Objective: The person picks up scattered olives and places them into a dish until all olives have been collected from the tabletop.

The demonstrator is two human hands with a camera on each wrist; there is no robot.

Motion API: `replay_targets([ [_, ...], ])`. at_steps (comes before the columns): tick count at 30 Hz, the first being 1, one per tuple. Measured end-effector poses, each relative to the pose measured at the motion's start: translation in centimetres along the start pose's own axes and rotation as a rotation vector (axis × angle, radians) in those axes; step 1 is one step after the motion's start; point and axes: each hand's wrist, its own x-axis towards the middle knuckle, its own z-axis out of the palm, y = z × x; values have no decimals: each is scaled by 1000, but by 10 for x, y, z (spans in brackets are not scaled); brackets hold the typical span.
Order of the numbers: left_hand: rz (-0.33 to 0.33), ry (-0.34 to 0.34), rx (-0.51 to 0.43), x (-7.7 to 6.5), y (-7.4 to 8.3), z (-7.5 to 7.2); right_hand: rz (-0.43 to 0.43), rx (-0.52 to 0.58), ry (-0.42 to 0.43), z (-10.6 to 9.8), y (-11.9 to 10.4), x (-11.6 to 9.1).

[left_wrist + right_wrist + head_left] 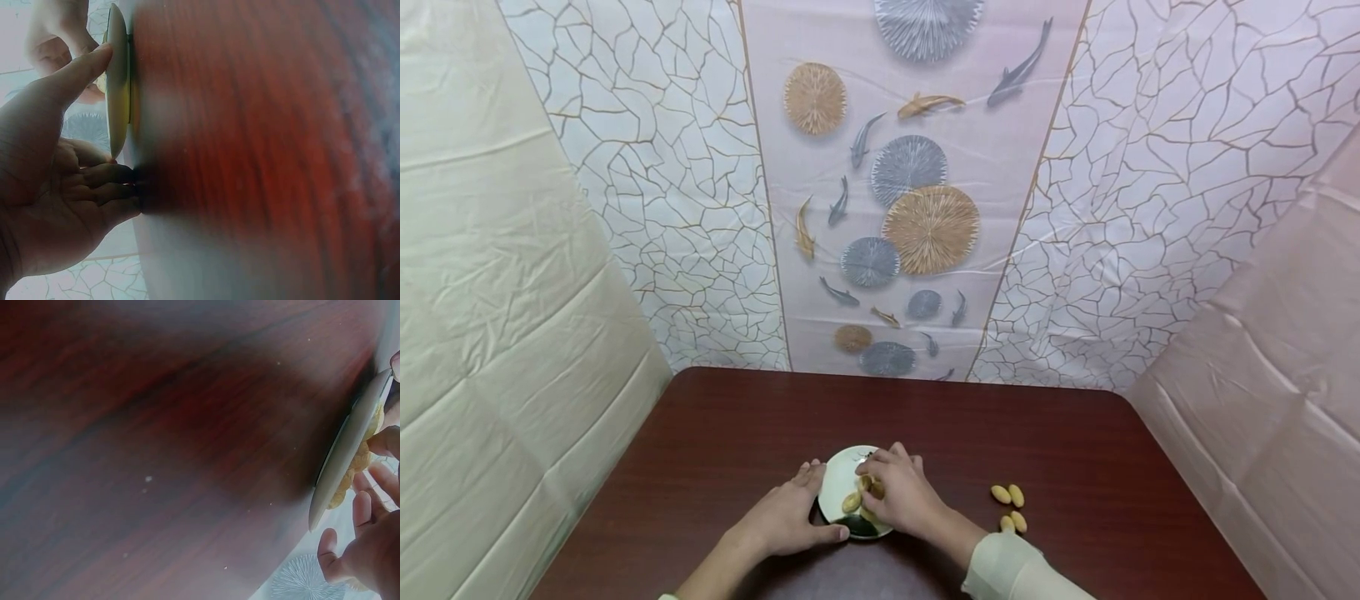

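Note:
A small white plate (842, 482) with a dark patch near its front edge sits on the table. Several yellow-brown oval pieces (851, 502) lie on it; what they are is too small to tell. My left hand (786, 512) holds the plate's left side, its thumb on the near rim and its fingers along the far-left edge. Over the plate's right half, my right hand (904, 490) pinches one oval piece between thumb and fingers, partly hiding the others. In the right wrist view the pieces (360, 456) form a row along the plate (340, 462).
More yellow-brown oval pieces (1009, 495) lie in two small groups on the dark red wooden table (737, 433), right of the plate. A patterned cloth (880, 200) hangs behind the table, and plain pale cloths (497, 317) hang at both sides.

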Motion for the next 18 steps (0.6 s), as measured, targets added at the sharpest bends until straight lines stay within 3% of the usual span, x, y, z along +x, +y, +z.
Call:
replay_targets([
  [18,4,16,0,-2,3,-1,6,-28,34,-18,4,-8],
])
